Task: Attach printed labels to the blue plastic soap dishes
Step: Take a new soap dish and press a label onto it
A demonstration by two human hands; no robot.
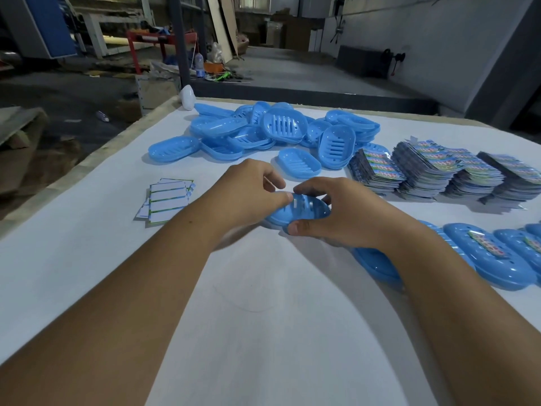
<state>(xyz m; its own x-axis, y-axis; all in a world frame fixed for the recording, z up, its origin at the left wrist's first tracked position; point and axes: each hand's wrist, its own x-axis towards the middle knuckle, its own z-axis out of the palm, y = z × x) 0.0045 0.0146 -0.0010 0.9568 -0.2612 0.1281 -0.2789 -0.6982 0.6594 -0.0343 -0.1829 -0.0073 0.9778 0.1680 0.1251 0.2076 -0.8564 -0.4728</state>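
Blue plastic sits between the fingertips: the left hand (248, 190) and right hand (336, 213) both grasp one soap dish (295, 210) near the middle of the table (263, 317), thumbs curled on its rim; whether a label is on it I cannot tell. Toward the right edge lies a row of labelled dishes (486, 253). Toward the far edge wait a heap of bare dishes (263, 133) and stacks of printed labels (433, 168), so much seems left. Backing slips (168, 199) lie near the left edge.
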